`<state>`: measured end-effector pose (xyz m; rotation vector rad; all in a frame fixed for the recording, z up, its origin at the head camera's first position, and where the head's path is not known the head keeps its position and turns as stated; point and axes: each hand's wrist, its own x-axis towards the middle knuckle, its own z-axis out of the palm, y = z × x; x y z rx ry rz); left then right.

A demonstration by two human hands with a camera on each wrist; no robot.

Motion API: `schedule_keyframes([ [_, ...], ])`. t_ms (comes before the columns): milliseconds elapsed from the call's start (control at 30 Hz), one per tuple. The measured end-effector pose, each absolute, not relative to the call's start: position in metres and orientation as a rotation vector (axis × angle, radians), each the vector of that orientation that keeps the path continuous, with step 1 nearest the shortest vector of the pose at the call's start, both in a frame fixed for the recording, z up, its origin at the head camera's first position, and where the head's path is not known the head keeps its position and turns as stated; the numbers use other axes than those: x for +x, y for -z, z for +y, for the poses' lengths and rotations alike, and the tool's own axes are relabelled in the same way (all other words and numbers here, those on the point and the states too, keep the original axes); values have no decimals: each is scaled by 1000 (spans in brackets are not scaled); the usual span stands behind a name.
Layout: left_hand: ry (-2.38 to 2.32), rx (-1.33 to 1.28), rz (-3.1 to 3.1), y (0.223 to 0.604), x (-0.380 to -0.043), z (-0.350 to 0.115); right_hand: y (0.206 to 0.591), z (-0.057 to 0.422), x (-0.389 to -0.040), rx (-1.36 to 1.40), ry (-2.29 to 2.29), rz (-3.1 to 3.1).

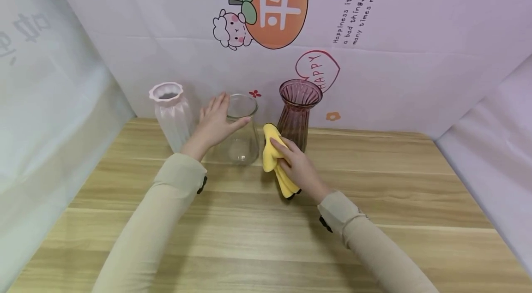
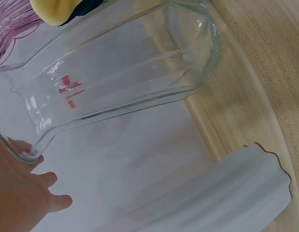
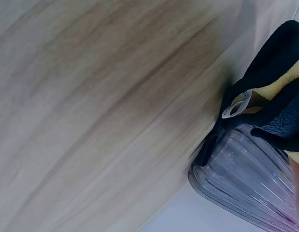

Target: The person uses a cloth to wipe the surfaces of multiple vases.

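A clear glass vase (image 1: pixel 242 143) stands upright between two other vases. My left hand (image 1: pixel 216 120) is at its rim, thumb stretched across the front and fingers spread at the left; in the left wrist view the fingertips (image 2: pixel 62 203) extend past the mouth. A yellow cloth (image 1: pixel 272 150) with a dark reverse side and dark edging is bunched in my right hand (image 1: pixel 300 169), which grips it between thumb and fingers. The cloth hangs in front of a ribbed purple glass vase (image 1: pixel 294 124). In the right wrist view a white label (image 3: pixel 238 104) shows on the cloth.
A white fluted vase (image 1: pixel 172 120) stands left of my left hand. All three vases are near the back edge of the wooden table (image 1: pixel 232 237). Behind them rises a white printed backdrop (image 1: pixel 166 16); white fabric also borders both sides.
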<state>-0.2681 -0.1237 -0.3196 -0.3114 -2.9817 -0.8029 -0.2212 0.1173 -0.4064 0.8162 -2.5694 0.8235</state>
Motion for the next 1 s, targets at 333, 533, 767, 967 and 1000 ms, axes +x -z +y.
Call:
schedule_keyframes([
  [333, 816, -271, -3020, 317, -275, -119, 410, 121, -222, 829, -813, -2538],
  [533, 820, -285, -3035, 316, -279, -118, 410, 123, -221, 837, -801, -2530],
  [767, 835, -295, -3025, 315, -280, -118, 410, 124, -221, 842, -801, -2551],
  [967, 831, -280, -3023, 314, -284, -118, 413, 124, -221, 864, -801, -2551],
  [1000, 829, -278, -3022, 314, -285, -118, 413, 124, -222, 869, -806, -2546],
])
